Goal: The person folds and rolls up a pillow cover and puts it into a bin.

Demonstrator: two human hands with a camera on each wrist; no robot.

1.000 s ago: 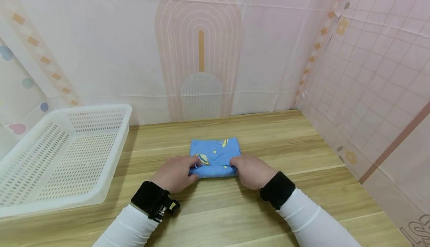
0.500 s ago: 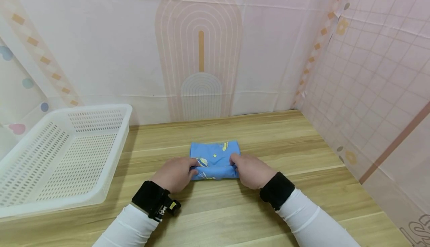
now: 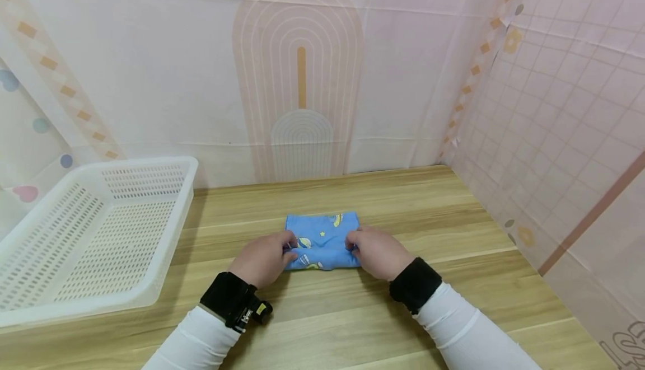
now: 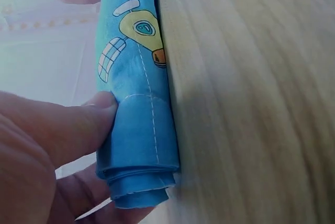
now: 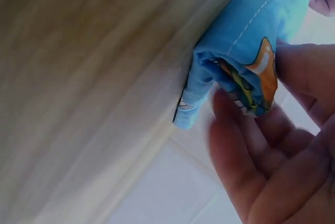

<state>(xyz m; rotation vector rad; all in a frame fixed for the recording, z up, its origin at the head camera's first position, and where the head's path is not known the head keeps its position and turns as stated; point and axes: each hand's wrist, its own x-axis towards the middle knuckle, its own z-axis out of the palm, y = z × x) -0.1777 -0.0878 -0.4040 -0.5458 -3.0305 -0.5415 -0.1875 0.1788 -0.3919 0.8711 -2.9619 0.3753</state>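
A blue cloth (image 3: 322, 234) printed with stars, planets and spacecraft lies on the table, its near edge rolled up into a thick band. At the left end of that band my left hand (image 3: 262, 259) pinches the roll; the left wrist view shows the thumb (image 4: 86, 124) on the stitched fabric (image 4: 138, 130) and fingers behind its layered end. My right hand (image 3: 380, 255) grips the other end. In the right wrist view the thumb lies against the rolled cloth (image 5: 251, 30) and the curled fingers sit at its open, spiralled end. The far part of the cloth stays flat.
A white perforated plastic basket (image 3: 168, 235) stands to the left on the wood-grain table (image 3: 428, 207). Patterned sheets (image 3: 413, 79) hang as walls behind and on both sides. Black straps (image 3: 415, 285) with cameras circle the wrists.
The roll has turned slightly, bringing another printed figure onto its front face. The far edge of the cloth has come a little nearer. Both hands stay at the roll's ends.
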